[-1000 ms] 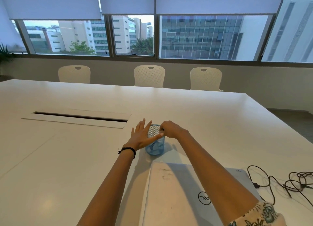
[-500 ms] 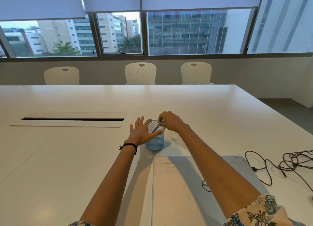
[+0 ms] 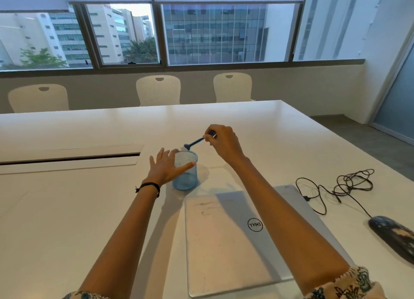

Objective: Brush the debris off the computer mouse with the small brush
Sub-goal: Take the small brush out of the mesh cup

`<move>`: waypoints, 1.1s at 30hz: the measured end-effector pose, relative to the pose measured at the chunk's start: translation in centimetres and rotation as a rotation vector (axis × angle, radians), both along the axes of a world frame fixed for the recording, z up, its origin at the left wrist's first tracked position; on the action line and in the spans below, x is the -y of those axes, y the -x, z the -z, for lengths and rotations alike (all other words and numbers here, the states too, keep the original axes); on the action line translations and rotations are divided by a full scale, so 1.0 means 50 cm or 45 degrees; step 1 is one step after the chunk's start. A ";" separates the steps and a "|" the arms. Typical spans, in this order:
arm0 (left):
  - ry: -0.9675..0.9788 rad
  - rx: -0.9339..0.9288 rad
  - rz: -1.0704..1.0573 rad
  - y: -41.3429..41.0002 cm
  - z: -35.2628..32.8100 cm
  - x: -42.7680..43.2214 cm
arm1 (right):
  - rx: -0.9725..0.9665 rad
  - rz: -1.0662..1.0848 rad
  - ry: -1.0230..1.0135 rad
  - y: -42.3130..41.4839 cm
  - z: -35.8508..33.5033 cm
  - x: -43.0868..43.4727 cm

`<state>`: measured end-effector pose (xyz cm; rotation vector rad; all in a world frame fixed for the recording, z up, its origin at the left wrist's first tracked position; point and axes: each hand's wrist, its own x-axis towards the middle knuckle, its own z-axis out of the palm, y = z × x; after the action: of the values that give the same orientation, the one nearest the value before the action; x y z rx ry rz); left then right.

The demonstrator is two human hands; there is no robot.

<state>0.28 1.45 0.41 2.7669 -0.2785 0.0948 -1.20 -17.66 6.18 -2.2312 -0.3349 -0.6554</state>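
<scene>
A big white table (image 3: 67, 220) holds a shut gray laptop (image 3: 224, 242). To the right of the laptop lies the dark mouse (image 3: 392, 236), with pale bits on it. The left hand (image 3: 167, 167), fingers spread, rests on a blue mesh cup (image 3: 186, 177). The right hand (image 3: 224, 141) pinches the small blue brush (image 3: 193, 143) just above the cup, far from the mouse.

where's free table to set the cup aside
Widest bare stretch: the table left of the laptop, on the near side of the slot. Also free beyond the cup, up to the chairs. Crowded on the right: the cable and mouse fill the space beside the laptop.
</scene>
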 end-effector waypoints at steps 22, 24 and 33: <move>0.475 0.563 0.400 0.067 -0.072 0.291 | -0.049 0.070 -1.010 0.217 -0.062 0.267; 0.506 0.567 0.443 0.079 -0.072 0.330 | -0.039 0.106 -1.015 0.234 -0.059 0.298; 0.561 0.538 0.581 0.108 -0.060 0.480 | -0.003 0.254 -1.053 0.306 -0.044 0.426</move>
<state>-5.10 -22.56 3.42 2.1646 -0.8725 0.5519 -16.51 -38.95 8.40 -1.4742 0.1546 -0.7270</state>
